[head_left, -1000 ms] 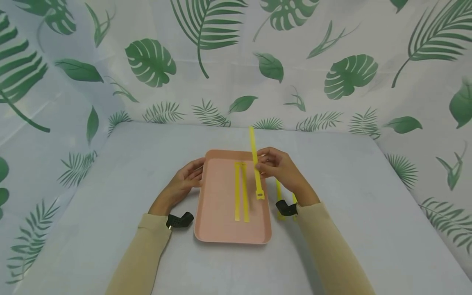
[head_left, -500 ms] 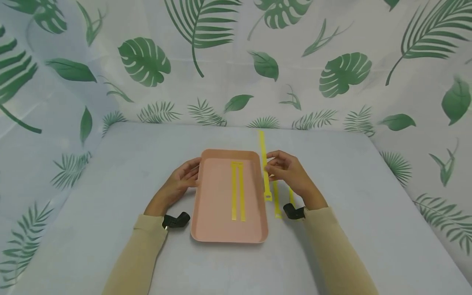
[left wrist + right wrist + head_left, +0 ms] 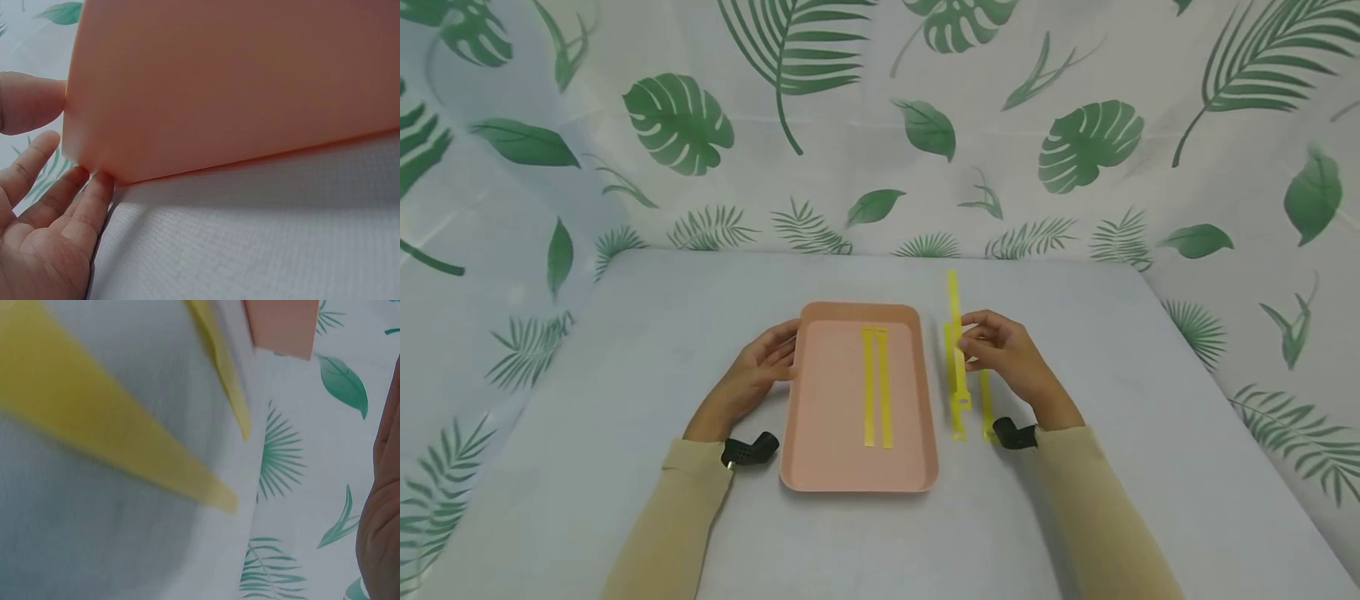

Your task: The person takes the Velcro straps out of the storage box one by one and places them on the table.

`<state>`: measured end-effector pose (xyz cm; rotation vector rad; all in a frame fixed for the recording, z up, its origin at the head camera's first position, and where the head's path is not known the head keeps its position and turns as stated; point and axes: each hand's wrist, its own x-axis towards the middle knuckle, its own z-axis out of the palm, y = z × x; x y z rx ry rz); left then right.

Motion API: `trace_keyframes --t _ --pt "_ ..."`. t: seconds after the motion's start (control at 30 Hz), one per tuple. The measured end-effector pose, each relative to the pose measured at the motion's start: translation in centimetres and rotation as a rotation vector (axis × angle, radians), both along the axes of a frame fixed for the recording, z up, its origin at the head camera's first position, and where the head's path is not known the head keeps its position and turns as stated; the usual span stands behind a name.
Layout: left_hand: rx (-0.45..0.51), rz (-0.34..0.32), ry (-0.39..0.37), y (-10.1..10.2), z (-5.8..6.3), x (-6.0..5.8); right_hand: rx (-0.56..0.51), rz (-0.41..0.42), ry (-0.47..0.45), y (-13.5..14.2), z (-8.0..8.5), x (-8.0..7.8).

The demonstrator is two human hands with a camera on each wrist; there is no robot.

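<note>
My left hand (image 3: 748,383) rests its fingertips and thumb against the left side of a pink tray (image 3: 827,450); the left wrist view shows the fingers at the tray's wall (image 3: 244,81). Two yellow cable straps (image 3: 868,392) lie side by side in the tray, slotted heads at the far end. Right of the tray, my right hand (image 3: 1009,350) pinches another yellow cable strap (image 3: 954,296) near its middle, slotted head toward me. It overlaps a strap (image 3: 949,346) lying on the table; one more strap (image 3: 987,408) lies partly hidden beside my right wrist.
A white cloth covers the table (image 3: 647,333). Behind it hangs a white curtain with green leaves (image 3: 681,125). Black camera mounts (image 3: 751,450) sit on both wrists. In the right wrist view, the tray's corner (image 3: 284,328) shows beyond two yellow straps (image 3: 125,419).
My right hand has carried its strap from over the tray's right edge to the right, above the straps on the table. My left hand has stayed at the tray. The head view has shifted slightly.
</note>
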<state>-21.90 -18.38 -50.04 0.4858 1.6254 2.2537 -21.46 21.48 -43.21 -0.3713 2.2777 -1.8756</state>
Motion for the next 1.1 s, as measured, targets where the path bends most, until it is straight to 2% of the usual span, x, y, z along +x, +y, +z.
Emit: trace_keyframes --t 0.37,0.83,1.1 --pt "0.012 -0.012 0.004 0.1 0.1 0.1 0.054 -0.041 -0.011 2.2 -0.4 0.4" --pt "0.016 -0.002 0.001 0.1 0.2 0.1 0.147 -0.07 -0.1 5.0 -0.2 1.0" --pt "0.008 0.002 0.009 0.2 0.4 0.3 0.145 -0.058 -0.132 6.5 -0.6 1.5"
